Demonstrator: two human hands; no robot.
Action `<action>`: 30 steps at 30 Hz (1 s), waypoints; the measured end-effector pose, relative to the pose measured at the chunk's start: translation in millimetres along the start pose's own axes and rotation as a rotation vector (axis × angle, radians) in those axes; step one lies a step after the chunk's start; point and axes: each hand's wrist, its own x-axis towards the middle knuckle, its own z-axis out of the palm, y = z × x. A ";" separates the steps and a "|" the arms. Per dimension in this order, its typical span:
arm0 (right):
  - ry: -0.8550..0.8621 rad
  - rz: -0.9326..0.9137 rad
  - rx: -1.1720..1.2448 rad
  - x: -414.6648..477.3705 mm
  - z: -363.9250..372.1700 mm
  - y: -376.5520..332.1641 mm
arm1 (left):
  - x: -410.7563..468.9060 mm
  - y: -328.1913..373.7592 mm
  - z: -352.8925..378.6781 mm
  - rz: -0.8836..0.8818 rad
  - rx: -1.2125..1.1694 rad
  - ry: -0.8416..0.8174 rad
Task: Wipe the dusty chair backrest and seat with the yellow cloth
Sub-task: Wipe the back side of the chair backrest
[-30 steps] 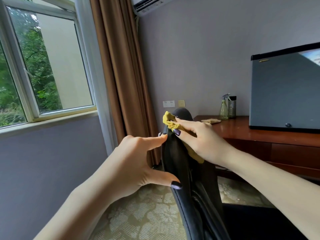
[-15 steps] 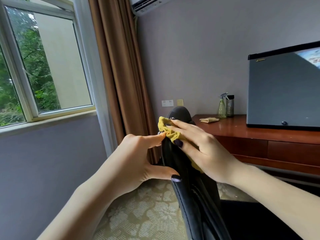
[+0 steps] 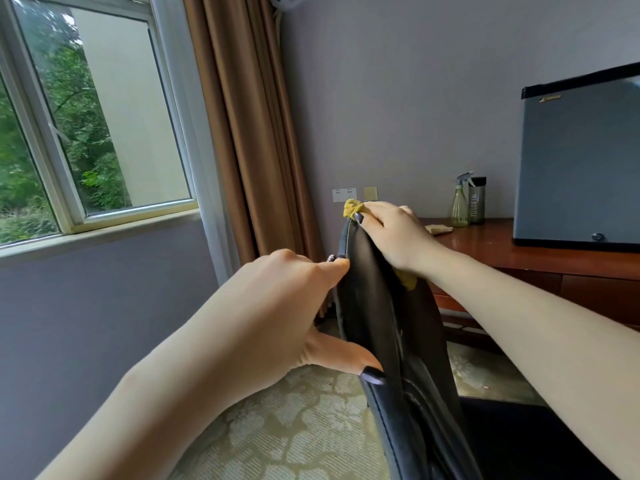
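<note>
- Head view: my left hand [image 3: 277, 306] grips the side rim of the chair backrest [image 3: 374, 306], thumb low on the rim, fingers wrapped behind it.
- My right hand [image 3: 391, 233] curls over the top of the backrest and holds the yellow cloth [image 3: 351, 207] against it. The cloth shows past the thumb and under the wrist.
- Beyond, a spray bottle [image 3: 460, 206] stands at the back edge of the table [image 3: 519, 251], by the wall.

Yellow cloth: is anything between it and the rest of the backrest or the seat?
Only the left hand, gripping the side edge of the backrest below the yellow cloth under the right hand. The front face and visible seat show nothing else.
</note>
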 end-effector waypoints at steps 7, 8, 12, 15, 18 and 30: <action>0.053 0.218 0.042 9.2 11.7 -2.7 | 6.0 -5.4 7.4 0.035 -0.096 0.043; 0.050 0.214 0.073 5.7 10.3 -5.5 | 6.1 -6.0 8.8 0.032 -0.118 0.056; 0.038 0.097 0.119 -16.5 0.8 -17.5 | 3.3 -7.0 12.1 0.025 -0.205 0.117; 0.044 -0.024 0.117 -39.4 -6.0 -26.9 | 0.2 -5.9 12.9 0.027 -0.265 0.129; 0.029 -0.099 0.107 -61.1 -12.4 -36.1 | -3.8 -3.0 8.2 0.025 -0.319 0.085; 0.037 -0.192 0.463 -141.7 -12.9 -37.6 | -15.1 6.6 -1.3 -0.073 -0.511 0.012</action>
